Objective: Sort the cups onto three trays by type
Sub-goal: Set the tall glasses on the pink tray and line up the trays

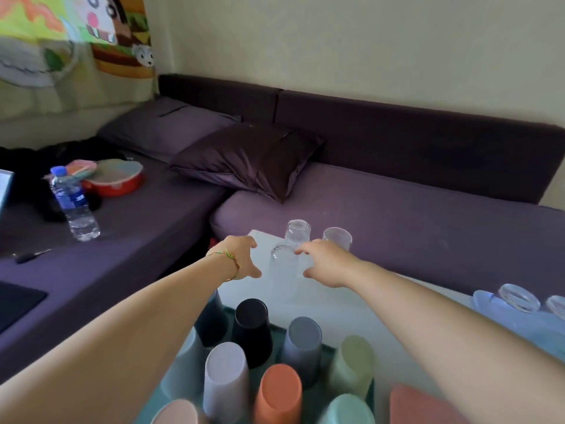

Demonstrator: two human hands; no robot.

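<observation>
Three clear glass cups stand at the far end of the white table (336,304): one (283,257) between my hands, one (298,232) behind it, one (337,237) to the right. My left hand (241,258) hovers just left of the near glass with fingers loosely curled, holding nothing. My right hand (325,264) reaches in from the right, thumb spread, fingertips at that glass's top. Several coloured plastic cups (252,328) stand upside down on a teal tray (328,351) close to me. A blue tray (489,307) at the right carries low clear glasses (519,297).
A salmon tray (422,405) lies at the bottom right. A purple sofa (412,228) wraps round the table's far and left sides, with a dark cushion (253,160), a water bottle (73,203) and a red bowl (116,179) on it.
</observation>
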